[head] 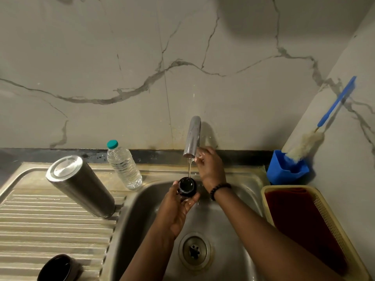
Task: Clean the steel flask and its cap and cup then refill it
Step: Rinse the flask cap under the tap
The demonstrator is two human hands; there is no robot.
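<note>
Nearest, the dark cup lies on the drainboard, beside the steel flask standing upside down, probably to drain. Left hand grips the black cap open side up under the tap stream to rinse it; right hand fingers curl at the spout. No writing is readable.

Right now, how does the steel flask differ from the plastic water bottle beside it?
The steel flask is opaque metal; the plastic water bottle is clear and shows water inside. The flask stands upside down on the drainboard, base upward; the bottle stands upright with a teal cap. The flask is wider. Both are untouched.
</note>
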